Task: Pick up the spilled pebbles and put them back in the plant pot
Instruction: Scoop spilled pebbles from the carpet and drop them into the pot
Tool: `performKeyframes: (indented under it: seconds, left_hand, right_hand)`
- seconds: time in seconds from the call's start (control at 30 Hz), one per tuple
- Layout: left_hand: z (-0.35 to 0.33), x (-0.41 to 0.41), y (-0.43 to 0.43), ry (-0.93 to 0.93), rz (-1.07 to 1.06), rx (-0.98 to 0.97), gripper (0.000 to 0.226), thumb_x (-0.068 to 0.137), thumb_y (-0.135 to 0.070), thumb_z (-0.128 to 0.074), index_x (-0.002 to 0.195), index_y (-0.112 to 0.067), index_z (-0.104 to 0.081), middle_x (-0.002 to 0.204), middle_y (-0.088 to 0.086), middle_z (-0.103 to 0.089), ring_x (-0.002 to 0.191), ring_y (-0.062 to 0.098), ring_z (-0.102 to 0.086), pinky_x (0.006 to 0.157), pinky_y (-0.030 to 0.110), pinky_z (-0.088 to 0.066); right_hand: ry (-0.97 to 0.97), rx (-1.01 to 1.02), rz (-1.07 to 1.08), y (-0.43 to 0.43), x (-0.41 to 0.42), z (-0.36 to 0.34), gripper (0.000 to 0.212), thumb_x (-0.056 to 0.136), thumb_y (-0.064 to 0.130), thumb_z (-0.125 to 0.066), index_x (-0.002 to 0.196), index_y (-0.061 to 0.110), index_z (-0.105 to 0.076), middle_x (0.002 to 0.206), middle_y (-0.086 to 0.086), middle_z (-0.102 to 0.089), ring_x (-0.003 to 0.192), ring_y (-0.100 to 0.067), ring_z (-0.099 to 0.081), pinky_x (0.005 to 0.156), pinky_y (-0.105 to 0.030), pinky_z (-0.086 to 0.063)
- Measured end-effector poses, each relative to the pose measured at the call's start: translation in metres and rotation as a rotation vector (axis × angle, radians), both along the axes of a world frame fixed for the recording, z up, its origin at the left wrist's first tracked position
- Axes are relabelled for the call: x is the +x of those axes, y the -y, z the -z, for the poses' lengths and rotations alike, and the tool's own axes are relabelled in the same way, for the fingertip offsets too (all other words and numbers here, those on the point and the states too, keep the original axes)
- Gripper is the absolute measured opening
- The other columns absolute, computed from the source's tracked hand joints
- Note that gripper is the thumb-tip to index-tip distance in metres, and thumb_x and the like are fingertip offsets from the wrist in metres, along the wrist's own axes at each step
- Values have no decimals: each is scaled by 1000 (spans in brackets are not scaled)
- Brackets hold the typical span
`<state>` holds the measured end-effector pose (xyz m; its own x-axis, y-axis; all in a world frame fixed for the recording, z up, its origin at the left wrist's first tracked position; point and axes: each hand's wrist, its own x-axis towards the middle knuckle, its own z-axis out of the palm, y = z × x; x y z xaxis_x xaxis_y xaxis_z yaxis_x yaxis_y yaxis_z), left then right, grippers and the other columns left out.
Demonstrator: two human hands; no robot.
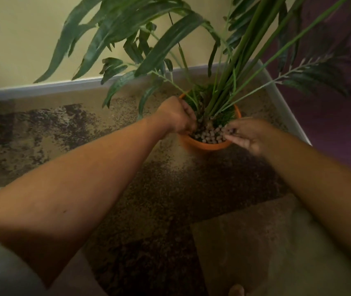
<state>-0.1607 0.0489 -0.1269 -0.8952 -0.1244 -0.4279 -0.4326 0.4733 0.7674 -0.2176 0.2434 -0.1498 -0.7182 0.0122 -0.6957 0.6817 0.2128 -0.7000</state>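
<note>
The orange plant pot [206, 145] stands on the carpet [52, 129] right of the frame's centre, in the corner where a pale yellow wall [20, 39] meets a purple one [330, 129], with a light skirting board [42, 89] running along the base of both. The pebbles [209, 135], small, round and pale brown, lie heaped inside the pot against its near rim, in front of the green stems of the plant [170, 39], whose long leaves fan out across the top of the frame. Both bare forearms reach in from the lower corners. The left hand [177, 117] is at the pot's left rim, knuckles up, its fingers curled downward into the pot beside the stems; the fingertips are hidden, so I cannot tell whether it grasps anything. The right hand [250, 133] is at the right rim, its fingers fanned out and loosely bent over the pebbles, the tips touching or just above them; motion blur keeps me from telling whether it pinches any pebbles or is released. The carpet is mottled tan and dark brown, and no loose pebbles can be made out against its pattern.
</note>
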Motion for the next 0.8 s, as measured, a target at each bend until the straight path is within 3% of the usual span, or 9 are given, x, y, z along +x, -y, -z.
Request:
performKeyframes:
  seconds: [0.13, 0.17, 0.23, 0.3, 0.37, 0.47, 0.57, 0.67, 0.8]
  left_hand:
    - [-2, -11, -6, 1, 78, -144, 18, 74, -2, -68, 84, -16, -65, 78, 5, -61, 73, 17, -56, 79, 37, -58]
    - [-2, -12, -6, 3, 86, -162, 15, 75, -3, -69, 85, -14, -67, 81, 6, -63, 75, 18, -59, 82, 37, -58]
    - [-3, -13, -6, -10, 75, -204, 16, 73, -5, -72, 89, -6, -74, 90, 7, -72, 86, 20, -67, 85, 37, -59]
    - [-3, -13, -6, -29, 85, -233, 23, 72, -5, -75, 94, -7, -76, 96, 6, -74, 90, 18, -67, 84, 32, -58]
    - [-4, -13, -7, -37, 98, -237, 25, 71, -4, -77, 95, -9, -76, 94, 5, -72, 86, 16, -64, 80, 28, -55]
    - [-4, -13, -7, -31, 88, -217, 26, 70, -1, -77, 94, -11, -77, 90, 2, -70, 83, 13, -62, 75, 25, -54]
    - [-2, -10, -3, -43, 85, -194, 24, 68, -2, -78, 90, -13, -77, 92, 5, -74, 87, 17, -68, 81, 30, -59]
    - [1, -1, 4, -28, 83, -179, 22, 66, -2, -79, 83, -16, -77, 88, 3, -76, 86, 16, -69, 83, 30, -59]
    - [7, 25, 26, 115, 197, -48, 23, 64, 6, -77, 72, -15, -76, 75, 3, -77, 76, 15, -72, 73, 28, -60]
  right_hand:
    - [5, -100, 61, 0, -14, 0, 8, 94, -3, -58, 90, 4, -59, 118, -14, -60, 87, -13, -65, 47, -20, -57]
    - [9, -123, 75, 2, -15, -2, 6, 94, -3, -58, 97, 2, -61, 119, -12, -59, 90, -13, -64, 46, -20, -56]
    - [17, -171, 109, 4, -17, -4, 22, 95, -1, -57, 117, -1, -60, 120, -12, -56, 96, -15, -62, 47, -21, -57]
    - [25, -219, 146, 5, -17, -7, 28, 97, 0, -54, 125, -2, -57, 127, -15, -56, 108, -20, -61, 50, -24, -60]
    - [32, -240, 157, 6, -17, -9, 26, 99, -1, -49, 124, 0, -57, 135, -17, -54, 112, -23, -60, 53, -25, -61]
    - [16, -206, 150, 6, -18, -10, 26, 98, -5, -44, 119, 6, -58, 139, -17, -51, 100, -24, -63, 49, -26, -60]
    - [-21, -129, 126, 5, -18, -9, 22, 98, -2, -48, 113, 9, -59, 140, -15, -53, 106, -27, -63, 46, -22, -56]
    - [-87, -87, 118, 5, -18, -12, 24, 95, 0, -55, 118, 7, -59, 127, -13, -61, 102, -23, -67, 46, -19, -54]
    - [-95, 232, -119, 15, 22, -14, 19, 90, 14, -57, 108, 10, -62, 91, -5, -65, 66, -14, -59, 44, -21, -49]
